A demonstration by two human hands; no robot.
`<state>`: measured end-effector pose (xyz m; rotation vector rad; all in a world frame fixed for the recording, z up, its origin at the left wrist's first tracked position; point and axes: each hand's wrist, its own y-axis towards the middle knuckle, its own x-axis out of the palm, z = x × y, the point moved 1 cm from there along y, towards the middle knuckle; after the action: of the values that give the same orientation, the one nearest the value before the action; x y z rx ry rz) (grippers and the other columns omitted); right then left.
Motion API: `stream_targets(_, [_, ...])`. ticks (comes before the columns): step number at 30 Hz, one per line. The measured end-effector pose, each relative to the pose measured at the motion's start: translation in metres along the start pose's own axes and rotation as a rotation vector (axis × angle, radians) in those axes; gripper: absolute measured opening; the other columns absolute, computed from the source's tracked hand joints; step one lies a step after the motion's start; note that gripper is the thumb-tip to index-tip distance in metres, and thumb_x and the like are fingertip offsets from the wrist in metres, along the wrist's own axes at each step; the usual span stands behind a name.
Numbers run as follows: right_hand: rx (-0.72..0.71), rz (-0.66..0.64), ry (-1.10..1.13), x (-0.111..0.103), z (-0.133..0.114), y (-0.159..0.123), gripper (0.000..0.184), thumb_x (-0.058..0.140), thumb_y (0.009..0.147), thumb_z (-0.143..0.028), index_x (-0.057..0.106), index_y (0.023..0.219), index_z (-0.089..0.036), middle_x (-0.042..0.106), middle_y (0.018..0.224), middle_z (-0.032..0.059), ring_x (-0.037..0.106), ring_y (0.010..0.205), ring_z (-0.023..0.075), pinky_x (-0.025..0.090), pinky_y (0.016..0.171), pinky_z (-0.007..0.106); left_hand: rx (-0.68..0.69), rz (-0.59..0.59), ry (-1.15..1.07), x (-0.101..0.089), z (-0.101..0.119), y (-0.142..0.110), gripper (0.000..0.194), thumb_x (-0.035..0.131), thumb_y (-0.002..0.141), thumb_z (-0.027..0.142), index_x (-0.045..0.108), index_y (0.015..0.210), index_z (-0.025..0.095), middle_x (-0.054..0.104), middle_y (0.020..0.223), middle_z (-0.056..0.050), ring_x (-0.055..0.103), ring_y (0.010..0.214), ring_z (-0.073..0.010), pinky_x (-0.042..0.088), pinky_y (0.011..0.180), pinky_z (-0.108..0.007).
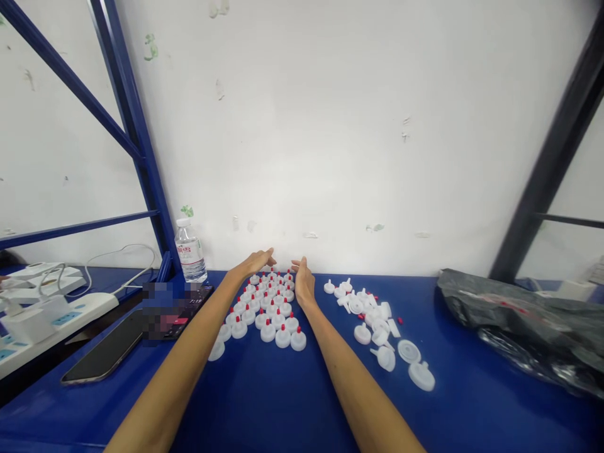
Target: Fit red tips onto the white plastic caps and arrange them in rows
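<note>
Several white nozzle caps with red tips (267,331) stand upright, close together in rough rows, on the blue table (264,402). My left hand (258,260) reaches over the far left part of the group, its fingers stretched out and holding nothing. At the far right edge of the group is my right hand (304,281), fingers apart and nothing in them. Whether either hand touches the caps there, I cannot tell. My left forearm hides some of the caps on the left. To the right lies a loose pile of white nozzle caps (362,333) without tips, with small red tips (400,320) scattered among them.
On the left are a water bottle (190,251), a dark phone (106,349), a second phone (193,302) with a lit screen, and a white power strip (70,321) with cables. A black plastic bag (514,314) lies far right. A white wall (340,157) rises behind the table.
</note>
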<state>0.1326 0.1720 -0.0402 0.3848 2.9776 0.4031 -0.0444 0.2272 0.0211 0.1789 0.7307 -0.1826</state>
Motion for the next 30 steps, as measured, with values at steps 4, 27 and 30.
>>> stream_targets(4, [0.007, 0.015, 0.023, -0.001, 0.000, 0.000, 0.076, 0.010, 0.100, -0.058, 0.071, 0.117, -0.017, 0.073, 0.117, 0.0132, 0.065, 0.116, 0.0275, 0.043, 0.102, 0.037, -0.035, -0.083, 0.096, 0.020, 0.013, 0.009, 0.033, 0.059, 0.096, 0.041, 0.063, 0.119, 0.018, 0.063, 0.123, -0.007, 0.063, 0.105, -0.0234, 0.055, 0.090, -0.043])
stream_targets(27, [0.011, -0.103, -0.107, 0.001, -0.009, -0.003, 0.069, 0.013, 0.104, -0.049, 0.074, 0.112, -0.018, 0.074, 0.106, 0.0122, 0.064, 0.113, 0.0288, 0.040, 0.104, 0.041, 0.039, -0.145, 0.162, 0.014, 0.010, -0.013, 0.083, 0.022, 0.089, 0.072, 0.077, 0.098, 0.011, 0.077, 0.092, -0.014, 0.069, 0.083, -0.0232, 0.052, 0.080, -0.033])
stream_targets(30, [0.006, -0.089, -0.123, 0.001, -0.010, -0.004, 0.067, 0.013, 0.104, -0.046, 0.074, 0.107, -0.018, 0.075, 0.101, 0.0119, 0.066, 0.111, 0.0282, 0.041, 0.103, 0.040, 0.037, -0.150, 0.186, 0.014, 0.012, -0.013, 0.083, 0.020, 0.090, 0.070, 0.076, 0.099, 0.010, 0.077, 0.096, -0.015, 0.069, 0.085, -0.0233, 0.052, 0.081, -0.033])
